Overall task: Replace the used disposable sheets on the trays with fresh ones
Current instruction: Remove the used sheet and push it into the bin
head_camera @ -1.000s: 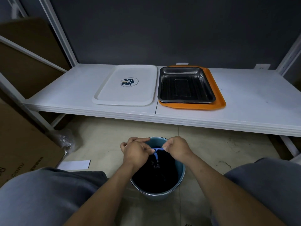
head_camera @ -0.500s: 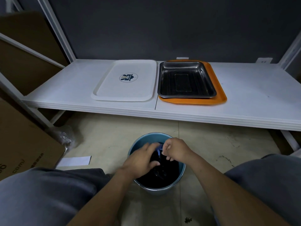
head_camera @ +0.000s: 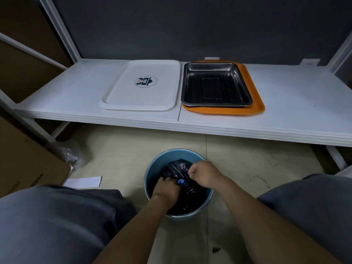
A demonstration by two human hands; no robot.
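Left grip (head_camera: pixel 166 188) fingertips hidden in black bag (head_camera: pixel 178 168). Orange tray (head_camera: pixel 228 111) mostly under metal tray (head_camera: pixel 211 86). Cardboard box (head_camera: pixel 22 164) cut off left. White tray (head_camera: pixel 123 92) logo unreadable.

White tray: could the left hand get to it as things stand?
Probably yes: the shelf is open in front, the white tray uncovered, though the left hand is busy gripping the black bag.

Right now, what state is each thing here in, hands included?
white tray, flat on the shelf, logo uncovered.
metal pan, empty, sitting on the orange tray.
orange tray, under the pan, rim showing.
blue bucket, upright on the floor, holding the black bag.
black bag, bunched inside the bucket.
left hand, fingers curled into the bag.
right hand, curled over the bag; grip hidden.
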